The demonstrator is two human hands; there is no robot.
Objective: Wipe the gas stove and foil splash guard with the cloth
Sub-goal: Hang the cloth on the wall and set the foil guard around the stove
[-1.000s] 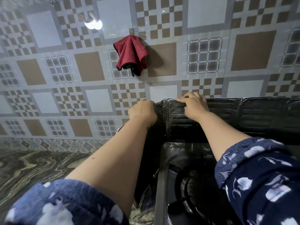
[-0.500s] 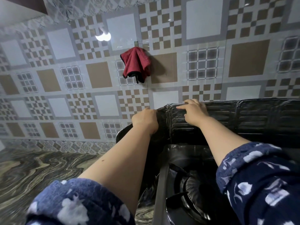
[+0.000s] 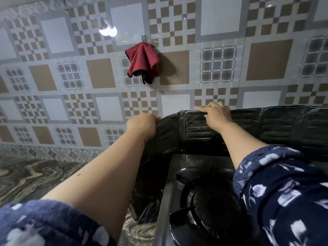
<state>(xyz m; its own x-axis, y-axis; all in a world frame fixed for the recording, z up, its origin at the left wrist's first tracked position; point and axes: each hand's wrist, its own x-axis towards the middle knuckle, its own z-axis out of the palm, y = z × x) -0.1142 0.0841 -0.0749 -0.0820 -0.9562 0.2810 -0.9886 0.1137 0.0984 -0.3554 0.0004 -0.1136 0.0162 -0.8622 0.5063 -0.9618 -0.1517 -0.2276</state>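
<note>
Foil splash guard: dark, ribbed, folded into panels, standing upright around the back and left side of the gas stove. Back panels against the tiled wall; left panel angled forward along the stove's left edge.

Left hand: closed over the top edge of the left panel, fingers curled out of sight behind it. Right hand: clamped on the top edge of the back panel just beside the corner fold, fingers laid along the rim. Hands near each other but apart, one on each side of the corner.

Gas stove: glossy black top, burner with pan support in the lower middle, partly hidden behind the right forearm.

Red cloth with black trim: hanging on the wall above the guard, well apart from both hands, touched by neither.

Both forearms bare, sleeves dark blue with a pale print, pushed up toward the elbows.

Marbled countertop to the left of the stove, running back to the wall. Bright lamp reflection on a glossy tile up and left of the cloth.
</note>
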